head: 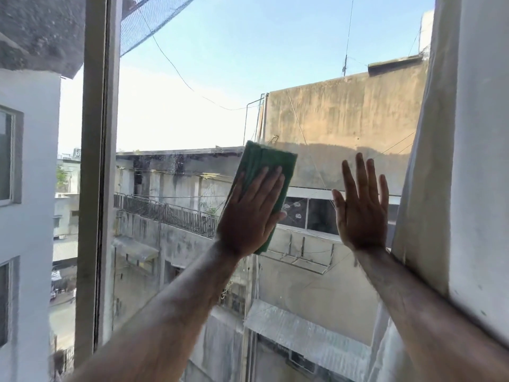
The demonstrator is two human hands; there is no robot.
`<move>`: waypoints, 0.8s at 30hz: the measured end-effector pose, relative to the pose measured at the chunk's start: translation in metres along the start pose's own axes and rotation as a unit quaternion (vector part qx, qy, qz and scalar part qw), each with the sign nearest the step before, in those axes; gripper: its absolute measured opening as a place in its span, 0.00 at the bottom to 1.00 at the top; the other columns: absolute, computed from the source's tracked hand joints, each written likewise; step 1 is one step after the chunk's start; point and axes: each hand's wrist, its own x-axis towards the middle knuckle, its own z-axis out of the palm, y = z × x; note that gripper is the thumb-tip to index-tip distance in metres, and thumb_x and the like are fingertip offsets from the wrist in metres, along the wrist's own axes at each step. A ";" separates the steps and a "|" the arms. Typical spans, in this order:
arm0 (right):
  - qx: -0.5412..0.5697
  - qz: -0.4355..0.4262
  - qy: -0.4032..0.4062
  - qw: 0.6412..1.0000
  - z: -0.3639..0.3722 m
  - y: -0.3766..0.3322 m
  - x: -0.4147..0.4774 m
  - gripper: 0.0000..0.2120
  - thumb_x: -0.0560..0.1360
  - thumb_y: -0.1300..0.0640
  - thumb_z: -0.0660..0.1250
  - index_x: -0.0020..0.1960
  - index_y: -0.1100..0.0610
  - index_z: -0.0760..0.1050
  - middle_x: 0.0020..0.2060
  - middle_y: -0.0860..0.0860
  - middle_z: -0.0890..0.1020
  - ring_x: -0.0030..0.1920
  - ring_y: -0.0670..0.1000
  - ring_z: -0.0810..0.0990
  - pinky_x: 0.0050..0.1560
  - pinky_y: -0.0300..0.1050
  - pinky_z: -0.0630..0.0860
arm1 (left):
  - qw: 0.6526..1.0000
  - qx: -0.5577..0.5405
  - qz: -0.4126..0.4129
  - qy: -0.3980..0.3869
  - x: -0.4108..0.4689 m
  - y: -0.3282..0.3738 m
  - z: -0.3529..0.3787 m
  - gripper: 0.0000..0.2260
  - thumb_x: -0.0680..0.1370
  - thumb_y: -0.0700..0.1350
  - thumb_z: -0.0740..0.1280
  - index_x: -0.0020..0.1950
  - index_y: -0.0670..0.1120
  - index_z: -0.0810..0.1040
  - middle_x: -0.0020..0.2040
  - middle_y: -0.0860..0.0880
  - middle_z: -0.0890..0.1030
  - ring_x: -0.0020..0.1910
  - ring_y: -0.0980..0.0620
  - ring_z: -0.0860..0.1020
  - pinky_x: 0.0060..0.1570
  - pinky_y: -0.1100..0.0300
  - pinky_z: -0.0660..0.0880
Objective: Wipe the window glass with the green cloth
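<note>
A folded green cloth (264, 164) lies flat against the window glass (209, 92), tilted a little to the right. My left hand (249, 216) presses on its lower half with the palm flat and fingers together. My right hand (362, 205) rests flat on the bare glass to the right of the cloth, fingers spread, holding nothing. Both forearms reach up from the bottom of the view. The glass around the cloth shows faint streaks and smudges.
A pale window frame post (96, 172) stands to the left of the pane. A white curtain (421, 166) hangs at the right edge, just beside my right wrist. Through the glass are concrete buildings, a railing and sky.
</note>
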 end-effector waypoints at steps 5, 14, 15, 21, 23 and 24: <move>0.007 0.005 -0.012 1.000 -0.002 0.000 -0.001 0.29 0.88 0.45 0.50 0.88 0.50 0.54 0.88 0.54 0.55 0.88 0.55 0.51 0.87 0.64 0.53 | 0.998 0.007 0.010 -0.056 -0.101 -0.004 -0.001 0.30 0.87 0.59 0.53 0.84 0.43 0.58 0.85 0.44 0.59 0.84 0.43 0.57 0.78 0.35 0.64; -0.003 0.003 0.009 1.000 0.003 0.000 -0.003 0.29 0.89 0.43 0.45 0.88 0.50 0.53 0.88 0.53 0.55 0.88 0.54 0.52 0.88 0.61 0.53 | 0.950 0.000 -0.307 0.051 0.025 -0.050 -0.015 0.28 0.88 0.55 0.54 0.84 0.42 0.56 0.85 0.43 0.60 0.85 0.43 0.56 0.81 0.36 0.57; -0.003 0.002 0.010 1.000 0.004 0.001 -0.003 0.29 0.89 0.43 0.45 0.88 0.50 0.53 0.88 0.53 0.55 0.88 0.54 0.52 0.88 0.61 0.53 | 0.942 -0.001 -0.329 0.058 0.047 -0.050 -0.014 0.28 0.88 0.55 0.52 0.84 0.42 0.56 0.85 0.43 0.59 0.85 0.43 0.55 0.81 0.37 0.57; 0.011 -0.011 0.012 1.000 0.005 0.006 -0.001 0.27 0.90 0.45 0.45 0.88 0.51 0.54 0.88 0.53 0.56 0.88 0.54 0.52 0.88 0.59 0.51 | 0.970 -0.024 -0.227 0.078 0.107 -0.002 -0.004 0.26 0.88 0.54 0.50 0.83 0.42 0.61 0.84 0.44 0.63 0.84 0.43 0.58 0.82 0.38 0.57; 0.014 -0.007 0.018 1.000 0.006 0.007 -0.001 0.27 0.90 0.47 0.46 0.87 0.53 0.54 0.88 0.53 0.57 0.88 0.54 0.53 0.88 0.60 0.52 | 0.991 -0.030 -0.120 0.056 0.090 0.021 0.004 0.25 0.88 0.54 0.51 0.83 0.43 0.61 0.84 0.44 0.62 0.84 0.42 0.57 0.81 0.37 0.58; 0.015 -0.004 0.021 1.000 0.006 0.008 -0.001 0.27 0.90 0.48 0.47 0.87 0.54 0.55 0.87 0.54 0.58 0.88 0.55 0.54 0.88 0.60 0.54 | 0.996 -0.030 -0.074 0.040 0.075 0.032 0.008 0.25 0.88 0.54 0.52 0.83 0.43 0.60 0.84 0.44 0.61 0.85 0.42 0.56 0.81 0.37 0.59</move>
